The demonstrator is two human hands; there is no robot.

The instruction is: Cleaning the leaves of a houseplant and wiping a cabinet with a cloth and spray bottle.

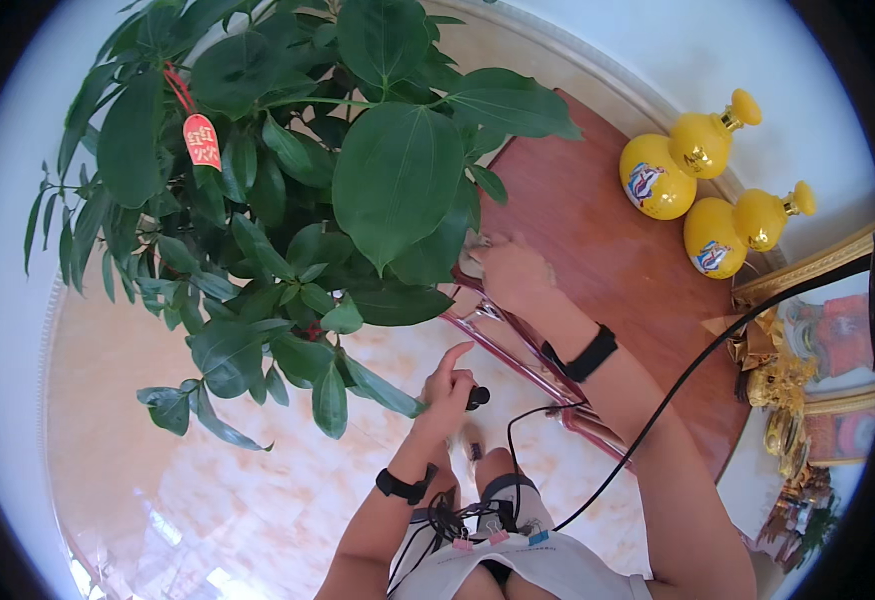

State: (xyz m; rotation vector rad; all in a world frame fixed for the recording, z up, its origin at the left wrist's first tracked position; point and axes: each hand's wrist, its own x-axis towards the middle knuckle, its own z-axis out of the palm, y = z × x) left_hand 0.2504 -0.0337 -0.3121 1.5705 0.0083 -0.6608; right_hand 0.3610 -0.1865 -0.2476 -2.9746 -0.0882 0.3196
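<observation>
My left hand point(449, 390) is closed around a black cylindrical object point(478, 398), its index finger stretched out; most of that object is hidden in the palm. My right hand point(516, 276) rests at the edge of a reddish-brown wooden table point(632, 300), its fingers on a crumpled pale cloth point(470, 262) that is partly hidden by leaves. A large leafy green plant point(400, 180) spreads over the upper left, beside both hands. From it hangs a red tag point(202, 141) with gold writing. Black bands circle both wrists.
Two yellow gourd-shaped bottles point(659, 176) point(715, 236) stand at the table's far side by the wall. Gold ornaments point(779, 382) and gilt frames lie right. Below the table edge is a metal folding frame point(512, 345). A black cable point(677, 382) crosses the right arm.
</observation>
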